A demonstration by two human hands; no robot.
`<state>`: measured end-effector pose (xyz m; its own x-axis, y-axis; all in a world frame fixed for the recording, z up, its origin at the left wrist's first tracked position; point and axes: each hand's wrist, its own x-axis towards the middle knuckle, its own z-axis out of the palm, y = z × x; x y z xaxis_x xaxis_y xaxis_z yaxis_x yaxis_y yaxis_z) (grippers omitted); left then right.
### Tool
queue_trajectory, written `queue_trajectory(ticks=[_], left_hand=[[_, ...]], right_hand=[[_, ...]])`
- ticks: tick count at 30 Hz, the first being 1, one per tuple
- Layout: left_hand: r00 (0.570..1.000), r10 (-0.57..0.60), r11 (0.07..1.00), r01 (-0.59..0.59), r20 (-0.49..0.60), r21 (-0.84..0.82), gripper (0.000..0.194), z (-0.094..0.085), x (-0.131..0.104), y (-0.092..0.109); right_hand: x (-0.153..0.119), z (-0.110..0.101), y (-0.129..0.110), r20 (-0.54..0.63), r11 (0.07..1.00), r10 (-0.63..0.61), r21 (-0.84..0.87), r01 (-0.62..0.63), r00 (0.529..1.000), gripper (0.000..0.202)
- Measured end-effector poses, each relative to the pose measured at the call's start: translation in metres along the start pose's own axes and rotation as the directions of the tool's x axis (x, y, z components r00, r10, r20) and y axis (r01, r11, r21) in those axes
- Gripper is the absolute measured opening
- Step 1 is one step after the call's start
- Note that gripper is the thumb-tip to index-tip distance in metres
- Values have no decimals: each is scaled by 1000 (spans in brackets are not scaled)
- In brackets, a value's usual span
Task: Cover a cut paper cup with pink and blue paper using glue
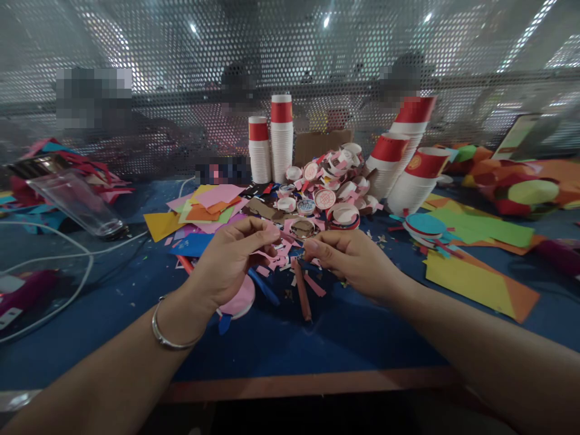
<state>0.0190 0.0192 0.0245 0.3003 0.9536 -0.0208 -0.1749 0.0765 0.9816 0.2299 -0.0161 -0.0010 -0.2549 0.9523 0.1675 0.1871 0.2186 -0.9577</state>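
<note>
Both hands are raised over the middle of a blue table (317, 347). My left hand (238, 257), with a silver bangle on the wrist, is pinched closed. Facing it, my right hand (351, 260) is closed with thumb and forefinger together. A small pinkish strip seems to show between the fingertips, but it is too small to make out. Below them lie a reddish-brown stick (302, 293), a blue strip (264, 286) and pink paper scraps (315, 284). A pink disc (240, 299) sits beneath my left hand.
Stacked paper cups (281, 142) stand behind a heap of cut cup bottoms (344, 181). Coloured paper (471, 278) lies right, more paper (163, 225) left. A clear cup (77, 199) and white cable (93, 257) are far left. People are behind the perforated screen (181, 72).
</note>
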Motion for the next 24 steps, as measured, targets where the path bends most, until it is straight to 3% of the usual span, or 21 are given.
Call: queue_trajectory(ticks=[24], left_hand=[[999,-25,1000,25,-19,8,16,1,-2,3]], right_hand=[[0,0,-2,0,1000,20,10,-20,1000,49]])
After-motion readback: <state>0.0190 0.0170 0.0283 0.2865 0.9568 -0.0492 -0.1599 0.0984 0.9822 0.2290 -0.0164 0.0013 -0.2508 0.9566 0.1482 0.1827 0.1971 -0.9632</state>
